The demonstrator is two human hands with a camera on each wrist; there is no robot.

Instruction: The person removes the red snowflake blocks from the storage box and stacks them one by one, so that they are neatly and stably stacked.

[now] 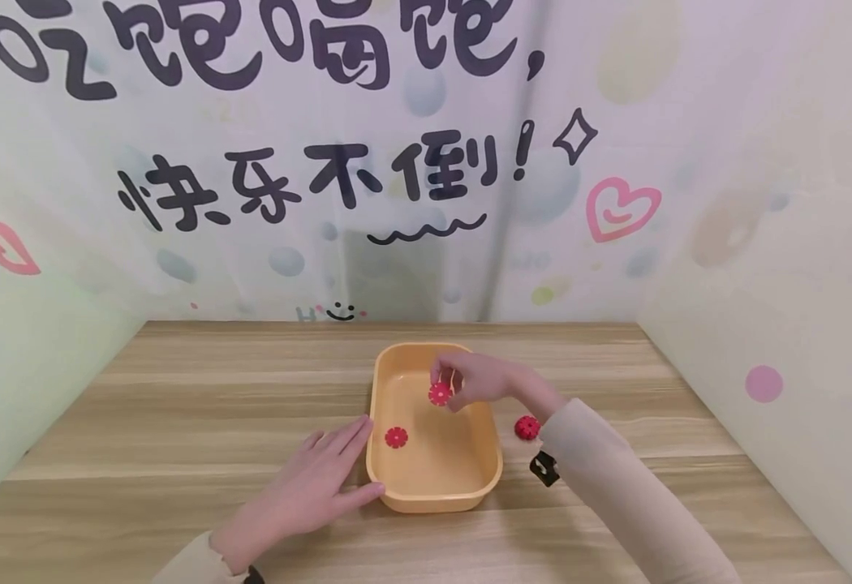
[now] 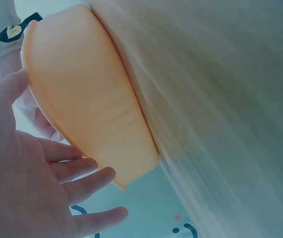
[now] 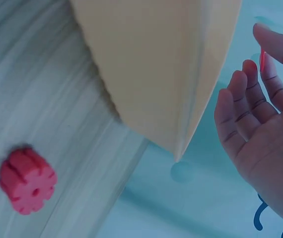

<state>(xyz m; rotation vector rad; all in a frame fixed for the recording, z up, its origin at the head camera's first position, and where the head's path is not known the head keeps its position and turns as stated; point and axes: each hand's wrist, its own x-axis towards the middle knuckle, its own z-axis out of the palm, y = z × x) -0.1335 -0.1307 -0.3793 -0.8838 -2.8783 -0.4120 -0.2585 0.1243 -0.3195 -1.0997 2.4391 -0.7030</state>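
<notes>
A pale orange plastic tub (image 1: 433,485) stands on the wooden table. Over its far right part, my right hand (image 1: 488,378) pinches a thin red notched disc (image 1: 440,394) between thumb and forefinger; the right wrist view shows that disc (image 3: 262,60) edge-on. Another red notched disc (image 1: 396,437) lies flat on the tub's floor at the left. My left hand (image 1: 316,478) rests against the tub's left rim, fingers straight and thumb at the near corner. From the left wrist, the fingers touch the outside of the tub (image 2: 82,84).
A short stack of red notched discs (image 3: 28,181) stands on the table right of the tub, close to my right sleeve (image 1: 594,446). A printed white curtain (image 1: 309,268) hangs behind the table (image 1: 214,389), and pale walls flank both sides.
</notes>
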